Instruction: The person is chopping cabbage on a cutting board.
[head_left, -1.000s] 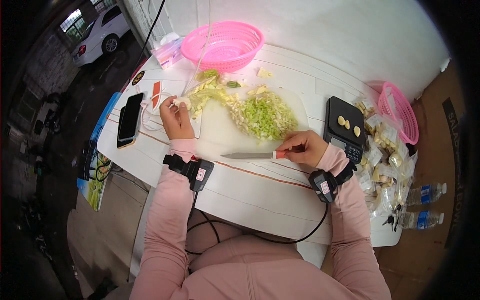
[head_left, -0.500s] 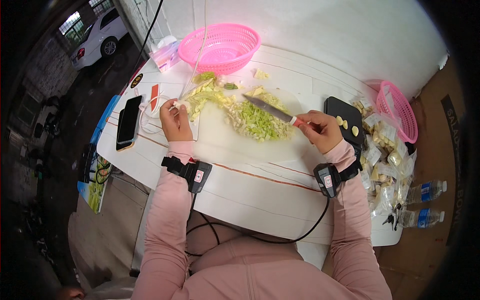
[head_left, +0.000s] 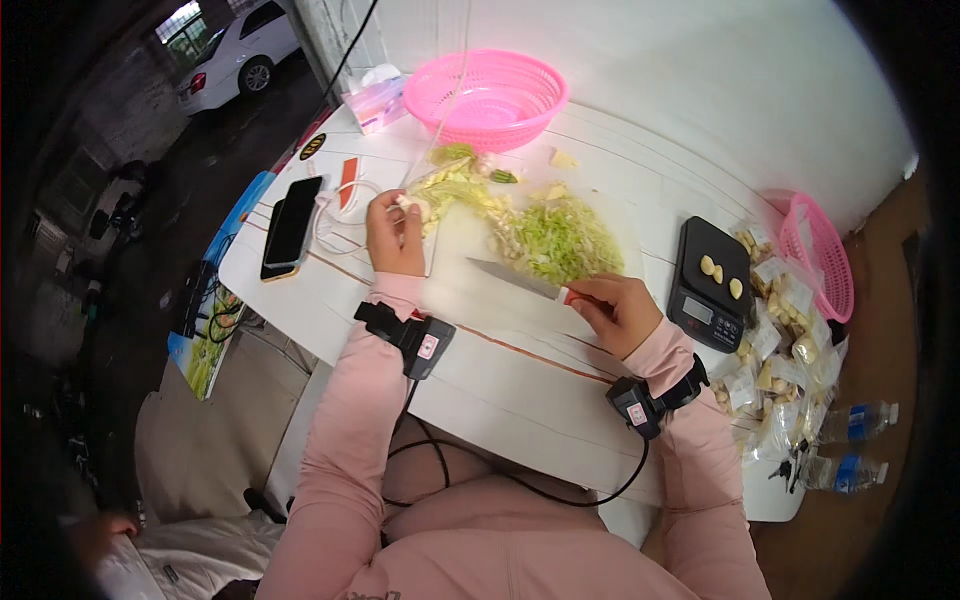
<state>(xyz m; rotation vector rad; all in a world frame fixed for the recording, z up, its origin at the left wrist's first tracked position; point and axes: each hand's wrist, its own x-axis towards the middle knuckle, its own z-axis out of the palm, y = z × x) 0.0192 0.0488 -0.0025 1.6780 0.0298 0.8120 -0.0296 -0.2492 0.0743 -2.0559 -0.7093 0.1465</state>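
Note:
My left hand (head_left: 398, 235) is closed on a small white vegetable piece (head_left: 414, 206) at the left of a white cutting board (head_left: 465, 295), beside loose pale-green cabbage leaves (head_left: 450, 182). My right hand (head_left: 620, 310) grips the red handle of a knife (head_left: 520, 275), whose blade points left, low over the board. A heap of chopped cabbage (head_left: 560, 236) covers the board's back right. Right of it, a black kitchen scale (head_left: 697, 286) carries several peeled garlic cloves.
At the back stand a pink basket (head_left: 485, 95) and tissue box (head_left: 376, 106); at left, phones (head_left: 295, 220) and white cables. Bagged food (head_left: 770, 385), another pink basket (head_left: 830, 265) and bottles (head_left: 845, 473) crowd the right. Another person's hand (head_left: 115, 525) shows at lower left.
The knife rose over the chopped heap half a second ago and is now lower again, with my right hand nearer me. The view has shifted; another person shows more at lower left.

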